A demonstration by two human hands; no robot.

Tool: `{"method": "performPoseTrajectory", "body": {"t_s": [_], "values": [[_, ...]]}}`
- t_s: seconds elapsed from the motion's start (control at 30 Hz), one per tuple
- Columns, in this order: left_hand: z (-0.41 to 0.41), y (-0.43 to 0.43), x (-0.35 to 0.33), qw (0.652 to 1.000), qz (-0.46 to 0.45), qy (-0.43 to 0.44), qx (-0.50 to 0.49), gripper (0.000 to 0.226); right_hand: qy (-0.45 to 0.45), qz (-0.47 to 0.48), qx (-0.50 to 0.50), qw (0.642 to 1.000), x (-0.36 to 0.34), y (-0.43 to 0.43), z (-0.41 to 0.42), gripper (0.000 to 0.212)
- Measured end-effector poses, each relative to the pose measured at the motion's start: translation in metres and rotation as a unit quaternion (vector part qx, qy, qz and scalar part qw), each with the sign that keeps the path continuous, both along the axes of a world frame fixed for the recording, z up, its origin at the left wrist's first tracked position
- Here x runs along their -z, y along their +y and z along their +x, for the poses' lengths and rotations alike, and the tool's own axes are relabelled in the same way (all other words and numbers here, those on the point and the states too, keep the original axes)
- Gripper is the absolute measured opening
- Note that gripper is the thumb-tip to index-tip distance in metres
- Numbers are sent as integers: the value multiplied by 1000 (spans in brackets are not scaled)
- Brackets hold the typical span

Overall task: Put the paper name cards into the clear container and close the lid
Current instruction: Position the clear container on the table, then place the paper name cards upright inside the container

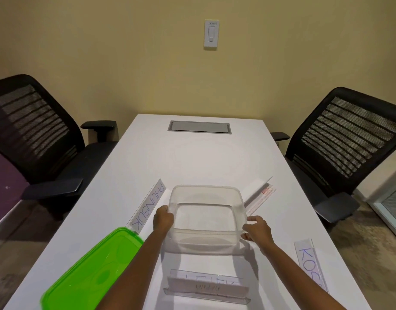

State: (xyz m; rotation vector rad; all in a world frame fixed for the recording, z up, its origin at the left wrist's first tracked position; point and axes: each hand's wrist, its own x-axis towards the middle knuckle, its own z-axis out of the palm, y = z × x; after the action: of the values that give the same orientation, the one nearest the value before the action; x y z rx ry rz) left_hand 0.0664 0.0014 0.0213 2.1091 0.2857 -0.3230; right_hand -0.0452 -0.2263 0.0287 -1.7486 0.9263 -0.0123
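Note:
The clear container (207, 193) stands lidless and holds nothing, in the middle of the white table (192, 162). My left hand (163, 218) grips its left rim and my right hand (257, 230) grips its right rim. The green lid (89, 271) lies at the near left, partly under my left forearm. Several name cards in clear stands surround the container: "PHUNSUK" (149, 208) to the left, one seen edge-on (260, 193) to the right, one (206, 287) close in front of me, and "KOS…" (309, 262) at the near right.
Two black mesh office chairs flank the table, one on the left (36, 135) and one on the right (342, 144). A grey cable hatch (199, 126) is set into the table's far end. A wall switch (211, 34) hangs on the yellow wall.

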Motion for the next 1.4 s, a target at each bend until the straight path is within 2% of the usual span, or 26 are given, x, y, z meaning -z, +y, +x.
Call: {"method": "performPoseTrajectory", "body": {"t_s": [0.23,0.47,0.57,0.73,0.87,0.97,1.07,1.17,1.27,1.4], "values": [[-3,0,5,1000,-17,-2,17,24,-20,5,14,1000,1,-2,-12,29],[-23,7,8,999,-23,4,27,46,-65,46,15,997,20,-1,-32,13],[-36,18,25,998,-62,14,19,45,-52,51,17,997,34,1,-50,13],[-58,39,54,992,-115,57,6,32,-14,54,-25,998,55,5,-85,20],[-85,50,69,992,-105,71,23,33,3,57,-77,995,68,11,-109,15],[-102,60,84,991,-83,81,67,46,8,38,-137,990,76,16,-123,26],[-117,63,88,989,-66,70,108,48,2,33,-173,984,76,19,-131,22],[-127,60,83,988,-76,53,122,34,0,34,-180,983,76,21,-130,21],[-129,60,81,987,-92,48,126,44,1,28,-177,984,77,23,-128,24],[-130,60,74,985,-109,30,128,39,-4,11,-167,986,75,24,-125,31]]}}
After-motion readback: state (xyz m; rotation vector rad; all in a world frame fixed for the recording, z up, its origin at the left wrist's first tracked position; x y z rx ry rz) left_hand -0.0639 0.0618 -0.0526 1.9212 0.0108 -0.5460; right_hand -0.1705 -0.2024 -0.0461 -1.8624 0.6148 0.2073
